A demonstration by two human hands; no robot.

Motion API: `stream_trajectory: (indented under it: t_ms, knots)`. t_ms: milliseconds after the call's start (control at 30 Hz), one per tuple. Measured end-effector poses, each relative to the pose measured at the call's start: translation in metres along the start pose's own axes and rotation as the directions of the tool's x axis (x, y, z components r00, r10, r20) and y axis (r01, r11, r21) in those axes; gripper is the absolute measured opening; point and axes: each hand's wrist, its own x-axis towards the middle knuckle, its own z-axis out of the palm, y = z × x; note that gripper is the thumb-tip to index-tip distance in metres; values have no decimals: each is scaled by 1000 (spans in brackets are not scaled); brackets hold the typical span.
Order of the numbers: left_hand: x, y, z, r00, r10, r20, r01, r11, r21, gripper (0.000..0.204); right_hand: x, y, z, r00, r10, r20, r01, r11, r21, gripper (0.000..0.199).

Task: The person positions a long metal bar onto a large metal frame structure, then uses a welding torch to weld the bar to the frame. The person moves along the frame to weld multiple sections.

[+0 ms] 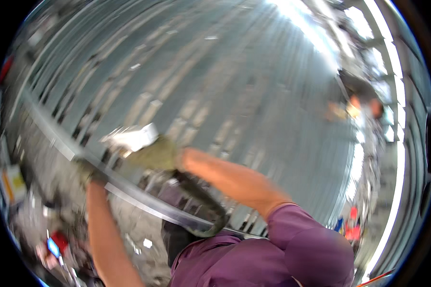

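The white block-shaped piece (136,136) sits at the centre of what I'm watching: a pale, boxy thing, blurred by motion, held up against the grey ribbed metal surface (215,71) that fills most of the view. My right hand (160,154), in an olive-green glove, has its fingers wrapped around the near end of that piece, so I read it as a closed grip on it. Just below and to the left, my left hand (87,171), gloved as well, is clamped on a long grey metal rail (143,196) that runs diagonally from the left edge down toward my chest. A dark strap (201,201) loops from the right wrist down across the rail. To do this well, I judge the left hand should hold the rail steady while the right keeps the white piece square to the ribs rather than tilted; the blur suggests slowing down. Further out, a person in an orange top (354,107) stands well apart at the right, and red and blue clutter (55,244) lies on the floor at lower left.
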Motion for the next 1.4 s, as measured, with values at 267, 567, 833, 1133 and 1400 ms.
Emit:
stream_trajectory:
  t_ms: [267,567,833,1133,1400]
  knots:
    - [22,41,64,651,256,-714,560,474,680,66,-1,-41,-6,872,425,242,-487,793,365,25]
    - [-17,113,161,489,131,-863,537,734,415,84,6,-17,6,869,441,223,-492,730,474,22]
    - [-16,118,170,495,119,-860,549,724,416,85,16,-19,12,842,481,246,-536,798,276,29]
    - [-15,114,167,536,129,-834,524,724,448,86,19,-11,22,856,455,245,-513,805,298,30]
    - [-17,119,170,659,133,-740,599,503,624,59,20,-10,21,849,462,258,-527,774,350,27]
